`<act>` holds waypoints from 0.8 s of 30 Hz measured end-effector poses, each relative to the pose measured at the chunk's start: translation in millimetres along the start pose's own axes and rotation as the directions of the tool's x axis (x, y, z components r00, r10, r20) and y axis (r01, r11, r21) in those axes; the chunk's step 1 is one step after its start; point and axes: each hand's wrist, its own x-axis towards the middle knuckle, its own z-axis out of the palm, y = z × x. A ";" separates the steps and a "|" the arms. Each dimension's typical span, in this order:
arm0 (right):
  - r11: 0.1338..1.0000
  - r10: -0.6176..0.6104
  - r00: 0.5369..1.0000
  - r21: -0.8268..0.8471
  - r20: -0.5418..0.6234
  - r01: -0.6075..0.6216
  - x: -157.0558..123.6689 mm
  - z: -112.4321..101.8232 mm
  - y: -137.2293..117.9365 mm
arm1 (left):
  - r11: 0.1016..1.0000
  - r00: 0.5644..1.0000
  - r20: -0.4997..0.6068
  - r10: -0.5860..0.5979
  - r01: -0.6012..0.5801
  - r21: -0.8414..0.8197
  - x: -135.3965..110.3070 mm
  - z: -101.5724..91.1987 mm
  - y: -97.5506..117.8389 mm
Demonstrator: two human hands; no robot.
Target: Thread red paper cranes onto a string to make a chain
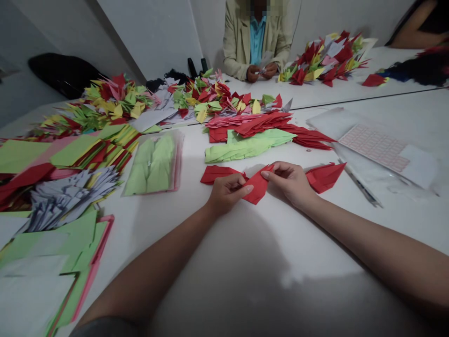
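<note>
The white table [217, 285] bears a green stack [250, 146]. Beyond the stack sits another person [242, 42]; behind it and spreading left lies a multicoloured heap [206, 97]. Left of the stack is a clear bag [154, 164]. In front of the stack, the wearer's left hand [227, 191] and right hand [289, 180] both pinch one red paper [258, 188], thumbs against fingers, grips narrow. Right of the stack, nearer the wearer, lies a pen or pencil [361, 185].

Two hands [228, 191] [289, 181], one held red paper [257, 188], one green packet [159, 164], one beige jacket [236, 40]
</note>
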 end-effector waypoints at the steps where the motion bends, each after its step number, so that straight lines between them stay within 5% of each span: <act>1: 1.000 -0.009 1.000 -0.006 -0.021 0.009 1.0 -1.0 0.3 | 1.000 1.000 0.001 -0.009 0.009 -0.014 0.4 -0.4 -0.1; 10: 0.995 -0.073 0.996 -0.064 -0.042 0.070 -0.5 -3.4 -2.6 | 0.999 0.999 -0.043 -0.032 0.032 -0.001 1.9 2.9 0.5; 17: 0.980 -0.043 0.994 -0.191 0.102 0.062 -13.9 10.0 -4.9 | 0.999 0.998 -0.054 -0.041 0.042 0.019 0.2 12.0 4.6; 24: 0.977 -0.014 0.993 -0.212 0.116 0.039 -11.7 10.8 -9.0 | 0.999 0.999 0.010 -0.030 0.031 -0.019 -0.2 8.9 5.6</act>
